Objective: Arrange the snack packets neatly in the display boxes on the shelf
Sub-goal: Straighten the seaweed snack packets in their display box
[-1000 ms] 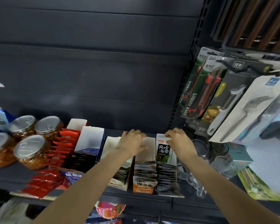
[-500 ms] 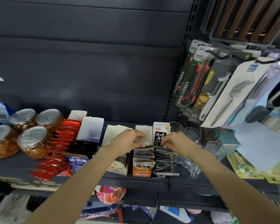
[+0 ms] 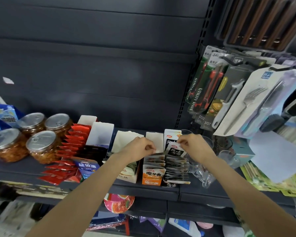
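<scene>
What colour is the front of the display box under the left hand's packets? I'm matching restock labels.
Orange, with white lettering, on the display box; the head view shows it best.

Dark grey slatted back panel [image 3: 92, 53] behind a dark shelf [image 3: 203, 194]. Perforated upright [image 3: 188, 93] at right, just beside hanging carded utensils [image 3: 246, 103]. Brown slatted rack [image 3: 263, 19] at upper right. Lighting dim, with faint sheen on the panel.

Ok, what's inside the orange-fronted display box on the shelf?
The orange-fronted cardboard display box holds a row of upright grey-and-white snack packets. The left hand covers the rearmost ones; the box's bottom is hidden.
</scene>
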